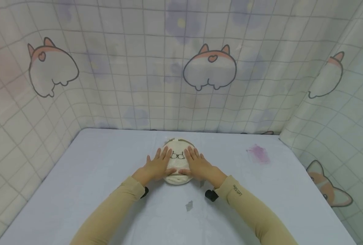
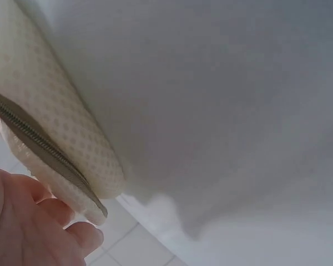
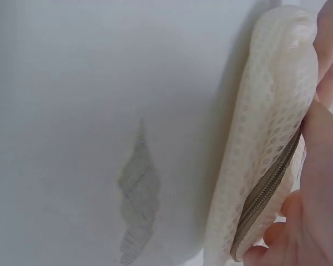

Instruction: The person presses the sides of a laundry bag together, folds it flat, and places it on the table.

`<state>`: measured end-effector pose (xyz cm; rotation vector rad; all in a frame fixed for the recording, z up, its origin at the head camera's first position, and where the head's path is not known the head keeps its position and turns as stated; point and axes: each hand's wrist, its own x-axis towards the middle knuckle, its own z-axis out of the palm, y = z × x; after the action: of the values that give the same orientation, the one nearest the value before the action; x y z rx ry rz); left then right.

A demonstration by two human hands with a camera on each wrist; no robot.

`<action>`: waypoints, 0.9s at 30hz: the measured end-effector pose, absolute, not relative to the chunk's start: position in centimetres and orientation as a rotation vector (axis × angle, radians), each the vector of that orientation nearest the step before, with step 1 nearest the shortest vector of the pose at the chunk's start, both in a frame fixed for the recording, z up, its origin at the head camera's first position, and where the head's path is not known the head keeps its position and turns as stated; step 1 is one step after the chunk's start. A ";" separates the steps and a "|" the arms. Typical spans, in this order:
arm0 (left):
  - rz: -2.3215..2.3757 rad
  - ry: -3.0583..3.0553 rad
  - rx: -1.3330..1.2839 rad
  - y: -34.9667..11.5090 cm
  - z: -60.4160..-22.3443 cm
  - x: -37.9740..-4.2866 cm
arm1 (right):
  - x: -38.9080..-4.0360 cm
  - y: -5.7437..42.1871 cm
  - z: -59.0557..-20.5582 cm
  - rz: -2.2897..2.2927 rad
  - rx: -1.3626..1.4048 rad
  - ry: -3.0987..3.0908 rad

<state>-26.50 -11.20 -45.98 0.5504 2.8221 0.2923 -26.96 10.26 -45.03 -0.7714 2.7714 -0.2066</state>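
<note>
A round cream mesh pouch (image 1: pixel 177 165) with a small glasses drawing lies on the white table in the head view. My left hand (image 1: pixel 155 167) rests on its left side with fingers extended forward and the thumb pointing inward. From the other side, my right hand (image 1: pixel 200 167) lies across the pouch in the same way, the two thumbs near each other at the front part. In the left wrist view, a brown zipper (image 2: pixel 44 147) runs along the pouch's thick side, beside the left fingers. The right wrist view shows the honeycomb mesh wall (image 3: pixel 261 111) under the right hand.
The white-covered table (image 1: pixel 114 153) carries a pink stain (image 1: pixel 259 153) at the right and a grey patch (image 1: pixel 189 206) in front. Grid-patterned curtains (image 1: pixel 126 85) with dog drawings surround its back and sides. A dark wrist device (image 1: pixel 211 195) sits at the right cuff.
</note>
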 end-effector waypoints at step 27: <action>0.401 2.860 0.698 -10.7 -46.3 -26.4 | -27.4 9.8 -45.9 -0.350 -0.843 2.785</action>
<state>-26.36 -10.72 -46.33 0.6984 2.8600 0.4010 -27.40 9.80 -45.90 -0.8426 2.7853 -0.3504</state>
